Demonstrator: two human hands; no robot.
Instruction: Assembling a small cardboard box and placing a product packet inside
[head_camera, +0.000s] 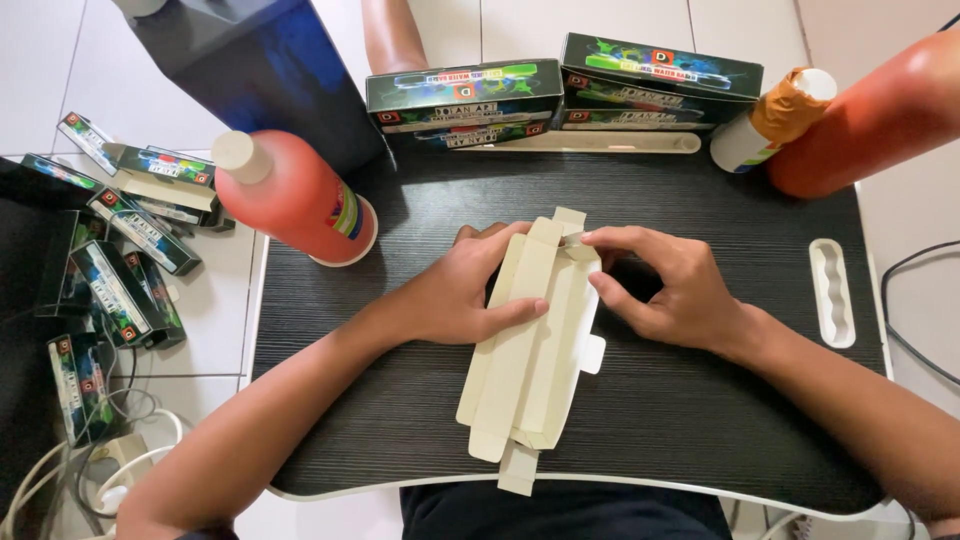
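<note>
Left hand (470, 290) pressed flat on beige cardboard blank (530, 360) at frame centre, right hand (665, 285) pinched its upper flap, dark desk (700, 420) beneath.

A dark wood-grain surface (700, 400) with a white rim carries a flat beige carton blank (535, 370) at its middle, pressed down by both hands. A red bottle (290, 195) lies at the left edge, half over the rim. Along the far edge sit two dark printed boxes (560, 95) side by side, a small capped bottle (770, 125) and a second red bottle (870, 125). A white grooved slot (832, 292) is set into the right side. More printed boxes (120, 260) lie on the tiled floor (215, 320) to the left.
</note>
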